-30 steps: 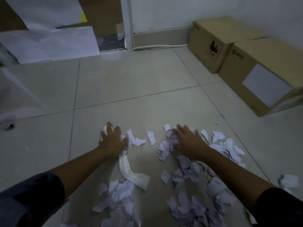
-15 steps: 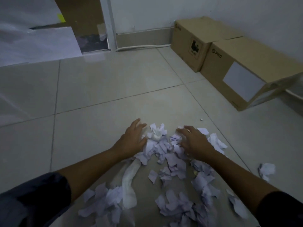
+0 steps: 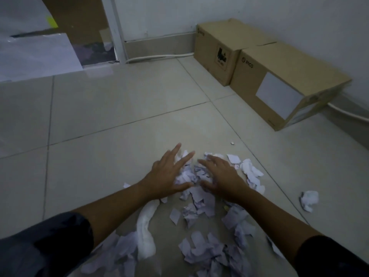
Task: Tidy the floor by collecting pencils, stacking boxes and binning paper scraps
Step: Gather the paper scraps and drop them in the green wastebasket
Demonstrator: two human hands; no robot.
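Torn white paper scraps lie heaped on the tiled floor in front of me. My left hand rests on the heap's left side, fingers straight and spread. My right hand lies flat on its right side, fingers pointing towards the left hand. A small mound of scraps is pressed between the two hands. More scraps are strewn nearer to me, along with a long crumpled white strip. Two brown cardboard boxes stand side by side against the right wall. No pencils are in view.
One crumpled paper ball lies apart on the right, and a tiny scrap sits beyond the heap. A white cable runs along the back wall's skirting. White sheets lean at the back left beside a door frame.
Both hands have swept inwards from about a hand's width apart, pushing the scattered scraps into one mound between them. The camera has shifted so the boxes sit further left.
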